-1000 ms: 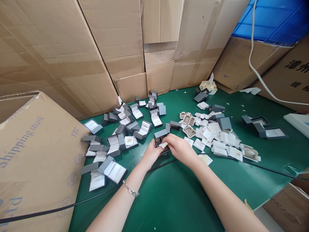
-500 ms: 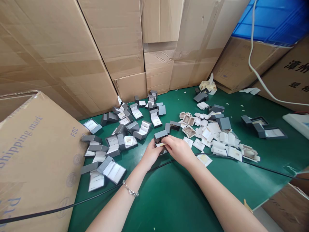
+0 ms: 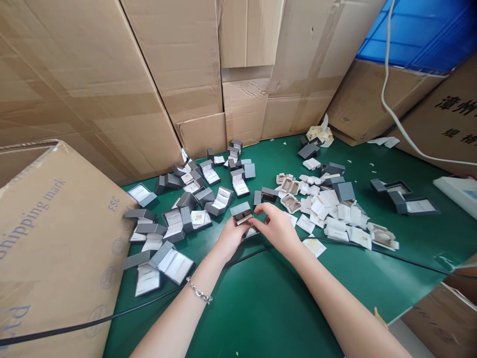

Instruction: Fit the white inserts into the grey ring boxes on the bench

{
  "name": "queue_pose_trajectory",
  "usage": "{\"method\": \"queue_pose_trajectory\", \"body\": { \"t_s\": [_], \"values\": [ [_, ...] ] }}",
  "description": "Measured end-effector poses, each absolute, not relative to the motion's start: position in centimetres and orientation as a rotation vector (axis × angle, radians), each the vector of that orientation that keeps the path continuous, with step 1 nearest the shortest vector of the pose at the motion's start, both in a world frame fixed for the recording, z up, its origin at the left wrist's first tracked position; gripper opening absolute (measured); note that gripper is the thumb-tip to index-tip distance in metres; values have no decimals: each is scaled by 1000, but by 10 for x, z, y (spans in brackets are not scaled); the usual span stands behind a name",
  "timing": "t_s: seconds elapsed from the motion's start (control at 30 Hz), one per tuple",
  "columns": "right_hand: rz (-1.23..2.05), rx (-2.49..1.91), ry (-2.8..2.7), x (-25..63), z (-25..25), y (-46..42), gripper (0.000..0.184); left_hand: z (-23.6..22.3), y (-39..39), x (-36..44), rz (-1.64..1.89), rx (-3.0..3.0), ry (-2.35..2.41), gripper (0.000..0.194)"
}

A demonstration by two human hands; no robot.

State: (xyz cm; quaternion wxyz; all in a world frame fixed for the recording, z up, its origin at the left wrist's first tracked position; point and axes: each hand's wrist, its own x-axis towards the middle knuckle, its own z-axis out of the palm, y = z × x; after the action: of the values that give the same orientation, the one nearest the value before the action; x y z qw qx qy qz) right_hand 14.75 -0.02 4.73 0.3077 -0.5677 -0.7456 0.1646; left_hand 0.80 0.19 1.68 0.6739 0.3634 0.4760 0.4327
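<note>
My left hand grips a small grey hinged jewellery box, which stands open and tilted, its dark inside showing. Close by on the right is my right hand, thumb and forefinger apart with a gap between them. The thumb tip lies at the box's edge; whether it touches is unclear. Just behind the hands, another open grey box lies on the green table. Part of the held box is hidden by my left fingers.
Many open grey boxes with white linings lie to the left. White paper inserts are heaped on the right. A black cable crosses the table under my arms. Cardboard cartons stand at the left and back.
My right fingers have come off the box's opening and spread apart. The box has tilted and shifted slightly left in my left hand. The pale strip at its opening no longer shows.
</note>
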Motion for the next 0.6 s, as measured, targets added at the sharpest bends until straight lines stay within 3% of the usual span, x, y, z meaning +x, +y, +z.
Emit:
{"method": "queue_pose_trajectory", "body": {
  "t_s": [0.13,0.33,0.6],
  "values": [
    [571,-1533,-1889,146,46,4,17,19,1,9,954,980,1081,35],
    [719,-1478,-1878,146,39,5,39,22,-1,10,949,1113,1109,37],
    [731,-1472,-1924,147,42,5,28,25,0,11,979,1151,1192,33]
  ]
}}
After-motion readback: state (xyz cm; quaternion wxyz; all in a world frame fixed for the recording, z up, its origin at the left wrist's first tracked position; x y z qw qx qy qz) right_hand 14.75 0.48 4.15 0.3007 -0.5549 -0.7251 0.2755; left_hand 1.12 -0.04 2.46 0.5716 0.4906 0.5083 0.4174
